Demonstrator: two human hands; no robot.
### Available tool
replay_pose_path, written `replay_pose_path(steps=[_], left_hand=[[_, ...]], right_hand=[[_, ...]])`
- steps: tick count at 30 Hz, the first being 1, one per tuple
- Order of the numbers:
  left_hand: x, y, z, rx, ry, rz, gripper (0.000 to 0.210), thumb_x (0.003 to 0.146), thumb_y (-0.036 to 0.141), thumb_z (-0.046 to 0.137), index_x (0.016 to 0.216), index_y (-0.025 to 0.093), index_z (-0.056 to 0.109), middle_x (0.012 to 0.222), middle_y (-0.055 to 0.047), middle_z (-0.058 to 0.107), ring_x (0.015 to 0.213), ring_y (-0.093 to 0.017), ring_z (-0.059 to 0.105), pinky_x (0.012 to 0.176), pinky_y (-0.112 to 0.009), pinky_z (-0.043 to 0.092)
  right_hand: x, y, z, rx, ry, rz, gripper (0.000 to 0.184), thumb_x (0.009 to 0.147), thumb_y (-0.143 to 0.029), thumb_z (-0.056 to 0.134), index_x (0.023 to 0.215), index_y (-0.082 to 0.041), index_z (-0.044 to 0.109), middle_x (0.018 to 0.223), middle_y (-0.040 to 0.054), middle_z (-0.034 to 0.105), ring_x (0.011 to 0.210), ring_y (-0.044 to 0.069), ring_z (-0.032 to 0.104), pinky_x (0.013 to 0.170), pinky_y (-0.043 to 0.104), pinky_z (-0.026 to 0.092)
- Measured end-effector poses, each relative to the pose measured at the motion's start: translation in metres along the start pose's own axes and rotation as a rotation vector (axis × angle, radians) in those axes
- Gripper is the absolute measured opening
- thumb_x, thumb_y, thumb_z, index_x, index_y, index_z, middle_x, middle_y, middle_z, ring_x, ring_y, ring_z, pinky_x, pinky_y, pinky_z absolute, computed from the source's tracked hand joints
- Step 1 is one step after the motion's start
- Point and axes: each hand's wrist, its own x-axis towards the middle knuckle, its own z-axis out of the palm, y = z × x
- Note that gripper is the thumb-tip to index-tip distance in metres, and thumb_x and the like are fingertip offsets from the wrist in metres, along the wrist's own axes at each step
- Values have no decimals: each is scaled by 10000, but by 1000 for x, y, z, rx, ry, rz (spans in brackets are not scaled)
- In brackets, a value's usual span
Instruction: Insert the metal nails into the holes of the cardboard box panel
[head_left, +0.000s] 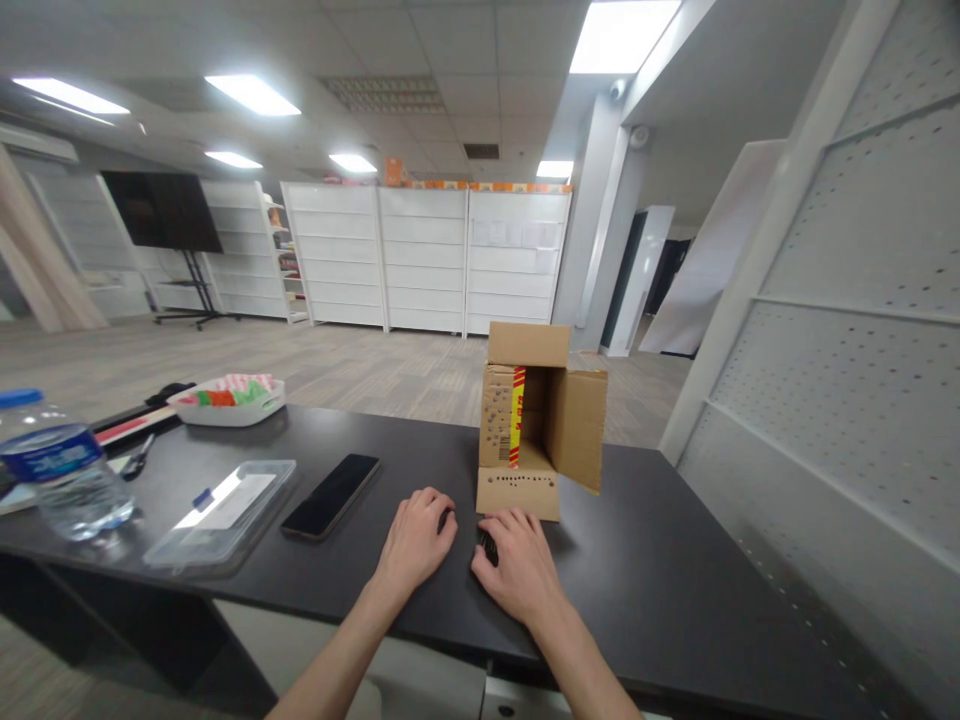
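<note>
My left hand [420,532] rests on the dark table with its fingers curled down. A small dark patch shows between its thumb and forefinger, too little to name. My right hand [521,562] is curled in the same way, to the right of the left one. Under its fingers a small black ridged thing [489,546] shows in part; its kind is hidden. Just beyond my right fingertips an open cardboard box [499,415] faces me, its flaps spread. Its lower flap reaches down to the table close to those fingers. A yellow and red tape strip [517,415] runs down one flap.
Left of my hands lie a black phone [332,496] and a clear flat plastic case [225,512]. A water bottle [64,470] stands at the far left, near a white basket [225,413] of colourful packets. A perforated panel [847,400] rises on the right.
</note>
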Motion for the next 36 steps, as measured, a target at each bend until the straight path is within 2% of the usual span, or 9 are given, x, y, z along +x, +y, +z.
replay_pose_path(steps=[19,26,31,36], left_hand=[[-4,1,0,10,-23,48,204,933,226,489,1024,225,672,1070,-51,664,1035,-228,594,889,-369,433],[-3,0,0,-20,-13,17,191,925,224,500,988,217,680,1061,-55,673,1030,-221,596,890,-362,432],[-3,0,-2,-27,-20,20,197,926,223,496,992,217,682,1067,-57,673,1038,-221,594,891,-359,429],[-3,0,-2,-35,-20,22,193,924,220,503,990,214,684,1068,-61,673,1034,-223,591,890,-364,432]], right_hand=[[0,4,6,15,40,-30,145,917,-173,554,980,-212,678,1006,42,711,982,230,576,915,368,378],[2,4,3,-26,54,-43,211,990,-182,455,996,-205,664,953,44,703,950,214,577,866,341,361],[3,5,1,-65,54,-30,282,1027,-192,377,936,-199,644,885,46,683,897,214,577,817,328,358],[4,6,0,14,85,-23,326,1049,-203,318,985,-205,638,904,50,681,915,211,591,815,325,385]])
